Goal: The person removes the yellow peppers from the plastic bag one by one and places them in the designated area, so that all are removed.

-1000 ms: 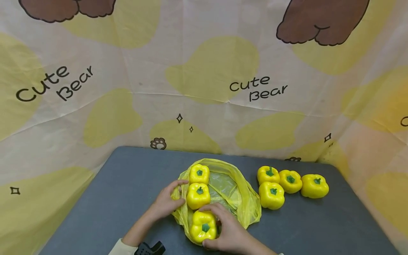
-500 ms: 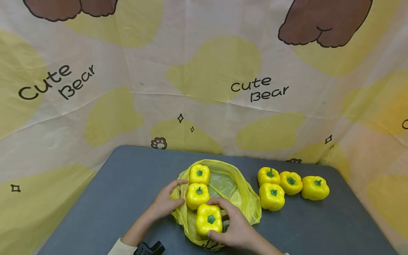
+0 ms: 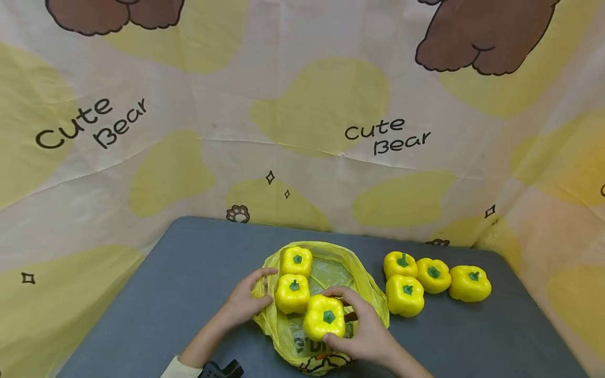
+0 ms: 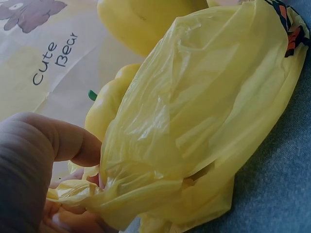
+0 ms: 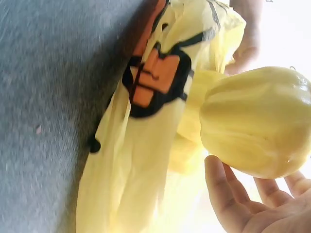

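A yellow bell pepper (image 3: pixel 325 317) with a green stem is held by my right hand (image 3: pixel 371 333), thumb at its near side and fingers at its far side. It sits over the mouth of a yellow plastic bag (image 3: pixel 373 289) spread on the table. Along the bag's left side, my left hand (image 3: pixel 243 300) pinches the plastic (image 4: pixel 77 191) between thumb and fingers, as the left wrist view shows. Two more bell peppers, a far one (image 3: pixel 296 262) and a nearer one (image 3: pixel 292 294), stand in a row inside the bag's left part. The right wrist view has the held pepper (image 5: pixel 257 121) beside the printed bag side.
Several yellow bell peppers stand grouped right of the bag, including a front one (image 3: pixel 405 296) and a rightmost one (image 3: pixel 470 284). The grey table (image 3: pixel 198 257) ends at a patterned cloth backdrop (image 3: pixel 302 199).
My right hand has carried its bell pepper rightward and away from me, from the bag's near left toward its middle, uncovering print on the bag. My left hand keeps its place.
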The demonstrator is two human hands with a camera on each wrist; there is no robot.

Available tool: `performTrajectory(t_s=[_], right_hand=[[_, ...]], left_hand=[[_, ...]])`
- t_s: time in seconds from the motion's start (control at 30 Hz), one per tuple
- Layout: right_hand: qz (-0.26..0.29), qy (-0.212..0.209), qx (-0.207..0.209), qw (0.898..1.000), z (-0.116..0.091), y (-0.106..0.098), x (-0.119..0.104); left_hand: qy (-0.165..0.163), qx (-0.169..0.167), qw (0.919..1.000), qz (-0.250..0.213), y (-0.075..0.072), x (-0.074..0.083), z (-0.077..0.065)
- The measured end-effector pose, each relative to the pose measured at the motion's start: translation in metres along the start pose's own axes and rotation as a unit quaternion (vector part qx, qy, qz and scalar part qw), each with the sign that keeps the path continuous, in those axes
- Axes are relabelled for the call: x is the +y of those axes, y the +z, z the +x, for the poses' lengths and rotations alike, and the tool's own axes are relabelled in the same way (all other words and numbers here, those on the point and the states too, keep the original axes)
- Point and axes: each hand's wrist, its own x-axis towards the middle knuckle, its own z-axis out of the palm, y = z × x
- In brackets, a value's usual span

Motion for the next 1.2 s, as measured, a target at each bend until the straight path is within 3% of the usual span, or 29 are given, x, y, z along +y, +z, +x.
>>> performTrajectory(t_s=[0.27,0.5,0.83,1.2], right_hand=[[0.006,0.011,0.025,1.000,-0.004,-0.016,-0.003],[-0.019,0.026,0.071,0.997,-0.013,-0.037,-0.003],[-0.050,0.022,0.111,0.992,-0.020,-0.060,-0.005],[-0.097,0.035,0.166,0.981,-0.034,-0.085,-0.008]], left_hand=[[0.004,-0.008,1.0000,0.001,-0.001,-0.001,-0.002],[0.004,-0.013,0.9999,-0.005,-0.001,-0.001,-0.001],[-0.004,0.002,1.0000,0.000,-0.002,-0.002,0.001],[-0.007,0.000,1.0000,-0.005,-0.003,0.001,0.001]])
